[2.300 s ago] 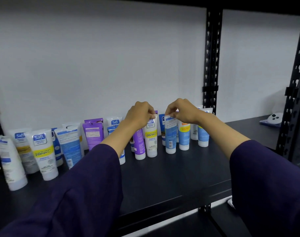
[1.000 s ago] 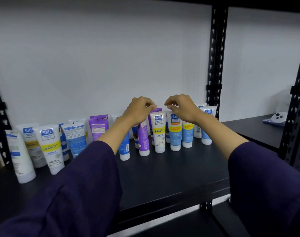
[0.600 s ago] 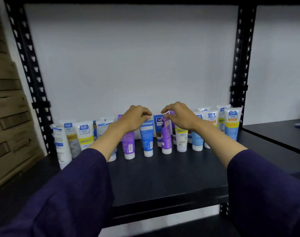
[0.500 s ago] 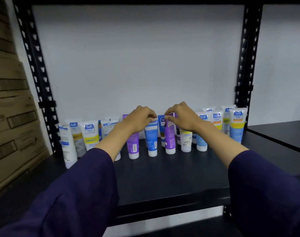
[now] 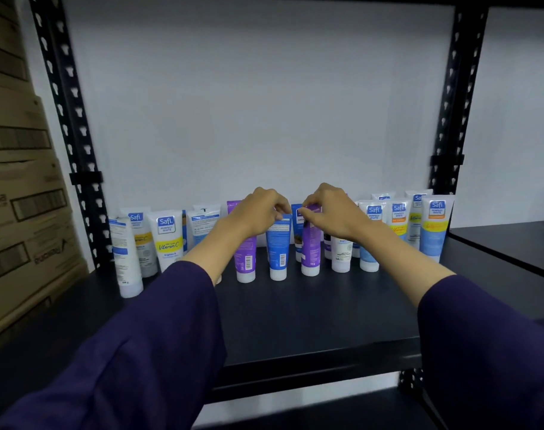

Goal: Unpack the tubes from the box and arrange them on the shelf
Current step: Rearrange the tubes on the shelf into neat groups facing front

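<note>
The left hand [image 5: 258,212] pinches the top edge of a blue tube [image 5: 278,246] with curled fingers. The right hand [image 5: 332,212] pinches the top of a purple tube [image 5: 311,243] just beside it. Both tubes stand upright on their caps on the black shelf [image 5: 295,318], in a row of other tubes near the white wall.

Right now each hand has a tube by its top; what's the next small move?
Probably release both: the left hand pinches the blue tube and the right hand the purple tube, and both stand cap-down on the shelf.
</note>
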Demonstrator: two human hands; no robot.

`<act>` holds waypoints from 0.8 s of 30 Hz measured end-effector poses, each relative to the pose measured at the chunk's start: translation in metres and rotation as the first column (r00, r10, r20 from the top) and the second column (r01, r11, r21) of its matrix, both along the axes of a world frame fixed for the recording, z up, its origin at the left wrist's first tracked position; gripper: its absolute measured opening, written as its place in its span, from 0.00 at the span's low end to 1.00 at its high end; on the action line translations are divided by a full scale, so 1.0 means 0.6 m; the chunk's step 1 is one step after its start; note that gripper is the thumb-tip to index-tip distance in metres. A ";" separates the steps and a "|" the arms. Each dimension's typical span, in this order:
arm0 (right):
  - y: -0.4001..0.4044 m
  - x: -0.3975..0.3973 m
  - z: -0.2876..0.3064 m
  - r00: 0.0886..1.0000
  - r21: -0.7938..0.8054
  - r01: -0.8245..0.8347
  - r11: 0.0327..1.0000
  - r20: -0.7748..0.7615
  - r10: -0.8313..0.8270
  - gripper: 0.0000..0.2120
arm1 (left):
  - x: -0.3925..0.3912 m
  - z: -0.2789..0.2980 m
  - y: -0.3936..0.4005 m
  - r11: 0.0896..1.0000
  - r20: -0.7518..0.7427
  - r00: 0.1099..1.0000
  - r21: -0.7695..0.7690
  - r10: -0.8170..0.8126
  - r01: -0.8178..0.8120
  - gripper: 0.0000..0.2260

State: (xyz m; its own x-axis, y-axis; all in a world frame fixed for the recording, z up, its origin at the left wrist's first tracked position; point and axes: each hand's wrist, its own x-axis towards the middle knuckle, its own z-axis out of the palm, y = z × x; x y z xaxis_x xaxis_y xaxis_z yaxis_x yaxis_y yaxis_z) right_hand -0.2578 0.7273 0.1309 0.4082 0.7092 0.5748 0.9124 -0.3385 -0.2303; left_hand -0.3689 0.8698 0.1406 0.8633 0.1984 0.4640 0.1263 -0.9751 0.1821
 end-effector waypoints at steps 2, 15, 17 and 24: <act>-0.004 -0.002 0.004 0.999 0.023 -0.033 0.999 -0.040 0.034 0.10 | -0.003 0.001 0.000 1.000 -0.002 1.000 -0.010 -0.015 0.015 0.11; -0.009 0.001 0.016 0.997 -0.023 -0.078 0.997 0.017 0.079 0.17 | -0.007 0.000 -0.032 0.950 0.006 0.968 0.191 0.252 -0.248 0.23; -0.010 0.001 0.017 0.997 -0.023 -0.067 0.997 0.027 0.068 0.16 | -0.005 0.000 -0.032 0.955 -0.021 0.967 0.169 0.252 -0.245 0.21; -0.011 0.002 0.019 0.997 -0.046 -0.061 0.997 0.035 0.063 0.15 | -0.007 0.007 -0.014 0.995 -0.091 0.991 0.015 0.097 -0.096 0.12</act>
